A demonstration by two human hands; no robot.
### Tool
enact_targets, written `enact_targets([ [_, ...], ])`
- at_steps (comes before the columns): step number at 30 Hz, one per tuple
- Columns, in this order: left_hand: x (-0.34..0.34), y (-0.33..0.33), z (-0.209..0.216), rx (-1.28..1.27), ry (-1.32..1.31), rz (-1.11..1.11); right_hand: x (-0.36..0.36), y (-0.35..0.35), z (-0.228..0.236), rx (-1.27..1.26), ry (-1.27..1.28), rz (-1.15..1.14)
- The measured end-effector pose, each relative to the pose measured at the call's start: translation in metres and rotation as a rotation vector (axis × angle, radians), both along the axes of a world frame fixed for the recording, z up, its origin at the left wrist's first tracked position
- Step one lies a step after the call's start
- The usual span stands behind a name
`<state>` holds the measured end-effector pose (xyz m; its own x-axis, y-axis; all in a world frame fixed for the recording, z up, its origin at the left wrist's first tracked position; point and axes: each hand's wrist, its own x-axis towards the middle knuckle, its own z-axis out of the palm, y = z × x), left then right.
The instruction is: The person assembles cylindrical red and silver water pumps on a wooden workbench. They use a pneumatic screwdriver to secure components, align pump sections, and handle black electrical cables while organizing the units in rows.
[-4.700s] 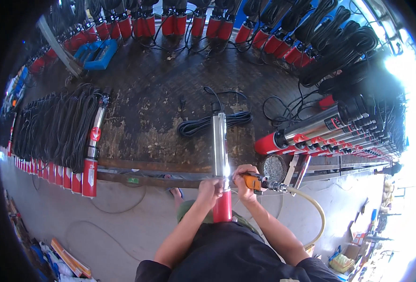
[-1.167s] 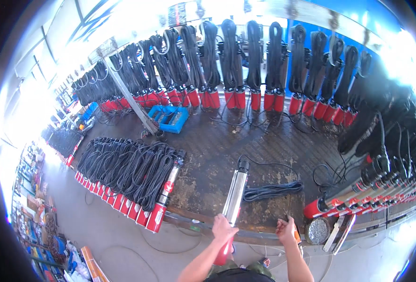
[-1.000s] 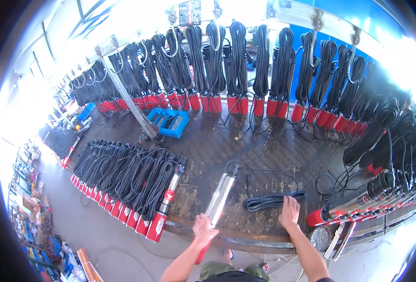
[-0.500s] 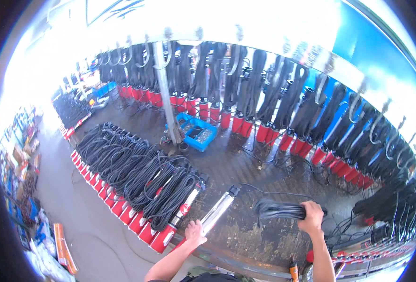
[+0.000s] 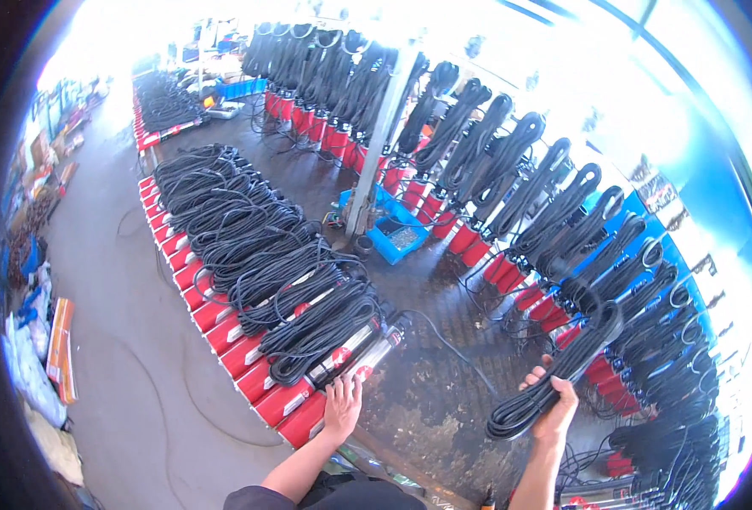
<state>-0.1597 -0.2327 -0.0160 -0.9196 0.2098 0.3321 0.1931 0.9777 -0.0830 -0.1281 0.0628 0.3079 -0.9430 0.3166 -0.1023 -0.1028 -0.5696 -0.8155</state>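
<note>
My right hand [image 5: 553, 406] is closed around a bundled coil of black cable [image 5: 584, 348], lifted above the bench and tilted up to the right. A single strand runs from the coil to the top of a silver and red cylindrical pump [image 5: 382, 350] at the near end of a row. On this pump's lower body lies my left hand [image 5: 342, 408], fingers stretched out. The pump rests alongside the other red-ended pumps [image 5: 244, 357], whose black cable coils [image 5: 308, 280] lie piled on top of them.
Behind the bench [image 5: 427, 382], many cable coils [image 5: 469, 140] stand above red pump bodies [image 5: 503, 270]. A metal post [image 5: 380, 140] rises beside a blue parts bin [image 5: 397, 238]. Orange cardboard [image 5: 62, 348] and bags [image 5: 26, 365] lie on the floor at left.
The pump under my left hand has moved left against the row. My right hand has turned the cable coil from level to upright-tilted. The view has shifted too.
</note>
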Motion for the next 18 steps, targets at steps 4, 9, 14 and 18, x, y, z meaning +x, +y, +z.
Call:
enact_targets([
  [4, 0.001, -0.003, 0.002, 0.009, 0.023, -0.022, -0.028, -0.03, -0.018, -0.094, -0.078, 0.143],
  [9, 0.01, -0.011, 0.031, 0.35, -0.028, -0.025, -0.045, -0.084, -0.024, -0.368, -0.1, 0.343],
  [14, -0.037, 0.021, 0.092, 2.247, -0.726, 0.121, -0.057, -0.149, -0.046, -0.744, 0.001, 0.611],
  [18, -0.061, -0.041, 0.162, 2.25, -0.53, -0.018, -0.087, -0.175, -0.128, -0.444, -0.196, 0.609],
])
